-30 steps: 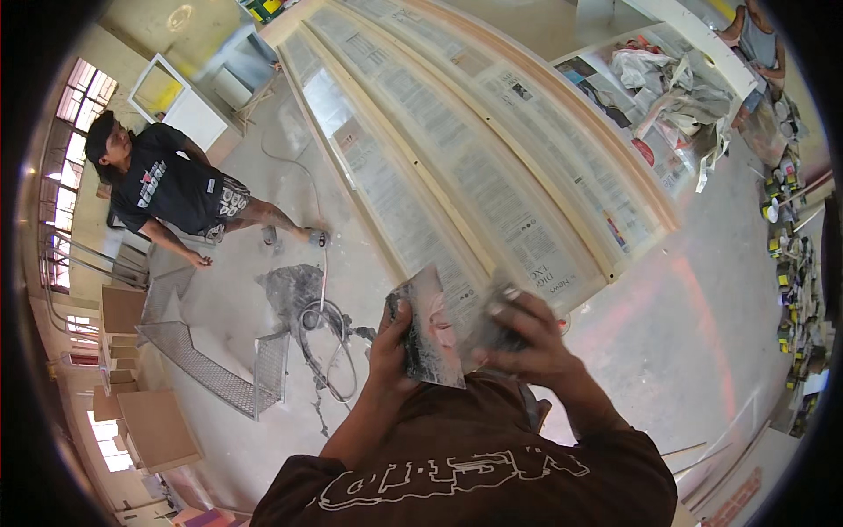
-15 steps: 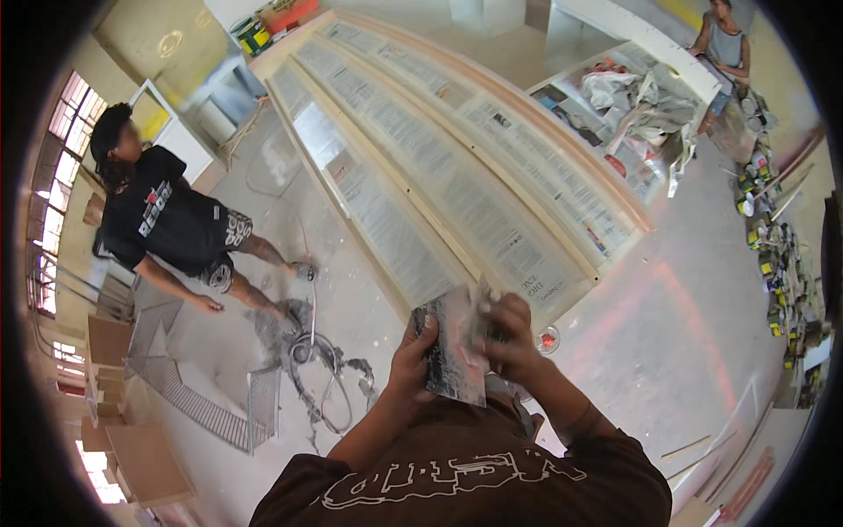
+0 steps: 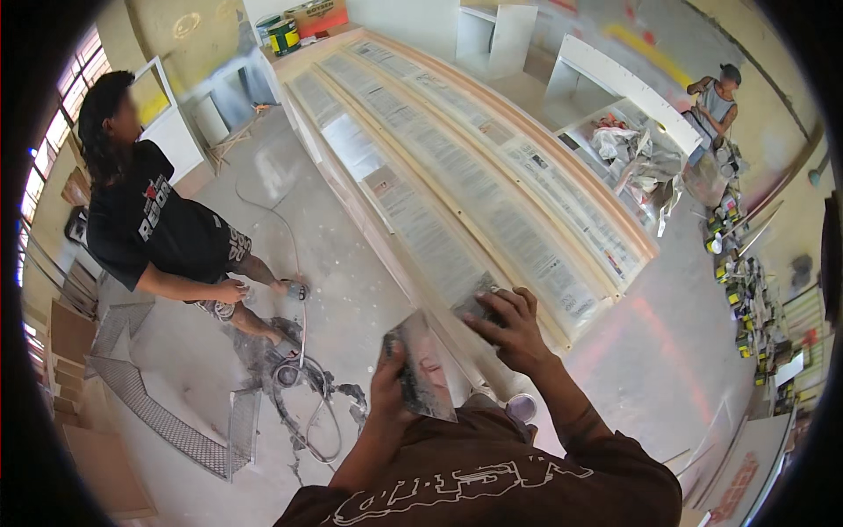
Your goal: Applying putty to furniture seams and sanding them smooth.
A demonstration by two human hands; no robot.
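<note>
My left hand (image 3: 391,379) grips a flat dark plate (image 3: 421,369) smeared with pinkish paste, its face tilted up in front of my body. In my right hand (image 3: 516,332), a small thin flat spreader (image 3: 475,294) sits under the fingers, over the near end of a long wooden-framed panel (image 3: 460,212). Newspaper covers the panel's long panes between wooden strips. Whether the spreader touches the panel, I cannot tell. Just below my right wrist stands a round container (image 3: 522,407), partly hidden.
At left a person in a black shirt (image 3: 158,211) stands near a coiled hose (image 3: 303,378) and bent metal mesh (image 3: 167,413). Crumpled sheeting (image 3: 645,162) lies right of the panel. Another person (image 3: 716,110) is at far right, above a row of cans (image 3: 746,299).
My right hand has moved away from the plate, out over the panel's near end with the spreader. The plate has shifted slightly left and down. The person at left has turned and shifted.
</note>
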